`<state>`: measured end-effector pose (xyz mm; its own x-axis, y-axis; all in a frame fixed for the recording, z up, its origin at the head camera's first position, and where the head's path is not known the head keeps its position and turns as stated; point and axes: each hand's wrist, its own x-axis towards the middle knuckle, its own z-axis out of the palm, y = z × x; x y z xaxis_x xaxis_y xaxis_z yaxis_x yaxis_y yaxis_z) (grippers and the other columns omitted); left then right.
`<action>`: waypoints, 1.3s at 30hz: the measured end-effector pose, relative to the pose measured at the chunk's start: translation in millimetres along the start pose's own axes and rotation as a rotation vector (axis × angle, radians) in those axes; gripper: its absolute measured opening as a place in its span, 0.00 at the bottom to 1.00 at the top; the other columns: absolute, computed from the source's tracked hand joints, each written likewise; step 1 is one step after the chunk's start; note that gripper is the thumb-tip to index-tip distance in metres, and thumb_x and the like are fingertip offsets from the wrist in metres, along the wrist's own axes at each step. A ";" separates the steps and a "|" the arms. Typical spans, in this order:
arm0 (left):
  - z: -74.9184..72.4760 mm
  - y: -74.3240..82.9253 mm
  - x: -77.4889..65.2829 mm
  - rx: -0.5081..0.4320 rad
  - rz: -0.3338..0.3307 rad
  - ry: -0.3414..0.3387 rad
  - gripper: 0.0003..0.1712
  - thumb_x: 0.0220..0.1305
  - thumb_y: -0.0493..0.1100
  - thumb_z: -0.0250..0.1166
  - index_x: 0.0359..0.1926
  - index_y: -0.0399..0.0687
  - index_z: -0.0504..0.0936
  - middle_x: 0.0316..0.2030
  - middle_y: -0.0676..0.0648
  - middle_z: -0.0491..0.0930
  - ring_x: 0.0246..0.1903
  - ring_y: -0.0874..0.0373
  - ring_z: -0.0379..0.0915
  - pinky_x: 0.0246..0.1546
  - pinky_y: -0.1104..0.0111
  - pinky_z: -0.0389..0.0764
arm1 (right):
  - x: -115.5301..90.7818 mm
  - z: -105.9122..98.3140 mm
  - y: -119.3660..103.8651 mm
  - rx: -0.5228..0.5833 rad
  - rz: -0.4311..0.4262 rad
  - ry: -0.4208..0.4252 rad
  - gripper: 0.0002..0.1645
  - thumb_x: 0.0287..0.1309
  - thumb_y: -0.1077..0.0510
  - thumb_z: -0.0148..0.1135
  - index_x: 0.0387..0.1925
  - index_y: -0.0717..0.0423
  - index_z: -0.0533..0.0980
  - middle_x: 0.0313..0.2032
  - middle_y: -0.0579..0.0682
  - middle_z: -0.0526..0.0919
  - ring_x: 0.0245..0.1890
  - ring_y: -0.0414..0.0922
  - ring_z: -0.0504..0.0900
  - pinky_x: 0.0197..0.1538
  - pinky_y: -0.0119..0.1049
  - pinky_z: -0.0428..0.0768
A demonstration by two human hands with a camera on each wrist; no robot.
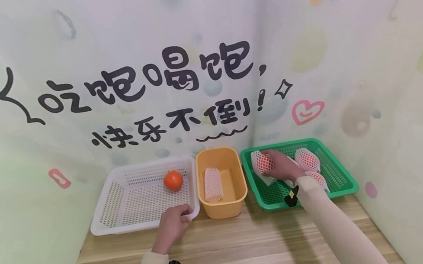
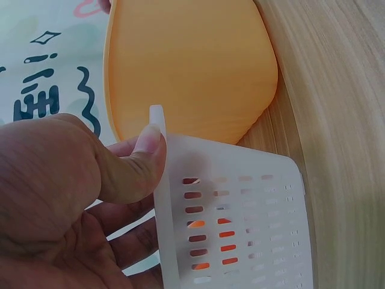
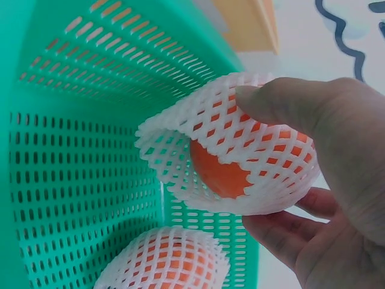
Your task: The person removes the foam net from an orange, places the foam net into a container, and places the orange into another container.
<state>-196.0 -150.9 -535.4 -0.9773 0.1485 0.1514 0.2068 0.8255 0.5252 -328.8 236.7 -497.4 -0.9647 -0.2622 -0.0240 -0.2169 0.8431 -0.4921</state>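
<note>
My right hand (image 1: pixel 284 166) grips a tomato in a white foam net (image 3: pixel 274 141) above the left part of the green basket (image 3: pixel 66 102). The net's open end gapes in the right wrist view and shows bare orange-red skin (image 3: pixel 219 171). More netted tomatoes (image 1: pixel 307 160) lie in the green basket, partly hidden by my arm. At the front right corner of the white basket (image 1: pixel 128 227), my left hand (image 1: pixel 173 225) pinches the rim, thumb (image 2: pixel 144 150) on one side and fingers behind. One bare tomato (image 1: pixel 173 180) sits inside that basket.
Between the two baskets stands a yellow bin (image 1: pixel 226 209) with an empty foam net (image 1: pixel 212 185) lying in it. All three containers stand on a wooden table (image 1: pixel 224 248), against a printed curtain wall (image 1: pixel 168 23) that also closes both sides.
</note>
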 end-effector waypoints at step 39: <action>7.2 13.4 -19.8 -0.143 0.055 0.184 0.21 0.55 0.45 0.69 0.51 0.49 0.80 0.46 0.48 0.75 0.50 0.52 0.66 0.48 0.57 0.77 | -80.7 -4.6 -79.6 0.313 -0.254 0.183 0.45 0.46 0.46 0.72 0.65 0.36 0.60 0.58 0.41 0.72 0.55 0.42 0.74 0.54 0.45 0.77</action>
<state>-174.2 -138.8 -537.4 -0.9421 0.0784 0.3262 0.2766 0.7316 0.6231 -234.4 192.9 -452.2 -0.9031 -0.3317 0.2727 -0.4225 0.5725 -0.7027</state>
